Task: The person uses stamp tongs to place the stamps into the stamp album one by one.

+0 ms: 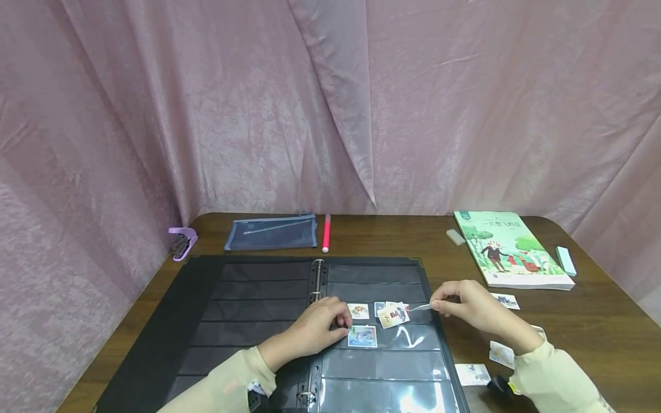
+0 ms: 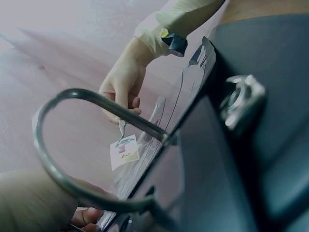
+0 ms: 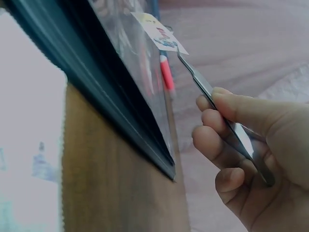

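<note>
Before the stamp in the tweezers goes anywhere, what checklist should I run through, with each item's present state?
1. Tweezers held in the right-hand grip: ok.
2. Held stamp caught at the tweezers' tip: ok.
3. Album lying open: ok.
4. Left-hand grip at the right page, pocket held open: cannot tell.
5. Loose stamps off the table: not ok, three visible there.

Title line [image 1: 507,223] on green book [image 1: 513,252], seemingly Chinese characters, too small to read
</note>
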Motion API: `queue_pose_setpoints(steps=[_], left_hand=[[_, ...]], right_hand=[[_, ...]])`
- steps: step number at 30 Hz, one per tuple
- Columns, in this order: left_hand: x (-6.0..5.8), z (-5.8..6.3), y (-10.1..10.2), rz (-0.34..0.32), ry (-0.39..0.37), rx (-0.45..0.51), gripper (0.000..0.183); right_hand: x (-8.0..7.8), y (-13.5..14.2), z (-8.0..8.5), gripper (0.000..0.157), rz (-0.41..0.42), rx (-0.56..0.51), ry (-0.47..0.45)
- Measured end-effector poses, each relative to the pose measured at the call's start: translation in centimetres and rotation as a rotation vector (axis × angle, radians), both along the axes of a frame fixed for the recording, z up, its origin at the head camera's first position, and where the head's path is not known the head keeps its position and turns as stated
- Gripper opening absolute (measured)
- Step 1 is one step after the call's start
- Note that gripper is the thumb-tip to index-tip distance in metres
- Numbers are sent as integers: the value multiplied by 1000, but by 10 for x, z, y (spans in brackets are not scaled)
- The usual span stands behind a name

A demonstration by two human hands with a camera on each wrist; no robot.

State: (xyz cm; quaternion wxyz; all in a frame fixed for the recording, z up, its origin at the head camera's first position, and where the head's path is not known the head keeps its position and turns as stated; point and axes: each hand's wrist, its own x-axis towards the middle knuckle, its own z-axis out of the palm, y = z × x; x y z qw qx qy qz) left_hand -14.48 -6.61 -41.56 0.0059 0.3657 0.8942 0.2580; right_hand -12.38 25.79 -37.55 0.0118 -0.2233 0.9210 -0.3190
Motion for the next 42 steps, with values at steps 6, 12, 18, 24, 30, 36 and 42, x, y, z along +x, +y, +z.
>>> queue_pose_setpoints(steps=[6, 12, 18, 24, 30, 36, 42], left_hand=[[0, 1, -1, 3, 6, -3, 13], [0, 3, 0, 4, 5, -2, 13], [1, 3, 1, -2, 5, -3, 13], [1, 3, 1, -6, 9, -3, 13], [1, 2, 1, -8, 13, 2, 13], [2, 2, 1, -5, 18, 3, 14], [2, 2, 1, -3, 12, 7, 14]], right_hand=[[3, -2, -2, 14, -44, 25, 57], [4, -3, -6, 13, -78, 29, 56], [10, -5, -9, 13, -87, 39, 34], [16, -5, -10, 12, -67, 31, 29], [20, -5, -9, 9, -54, 58, 49], [20, -3, -5, 11, -5, 50, 6], [14, 1, 2, 13, 47, 62, -48]])
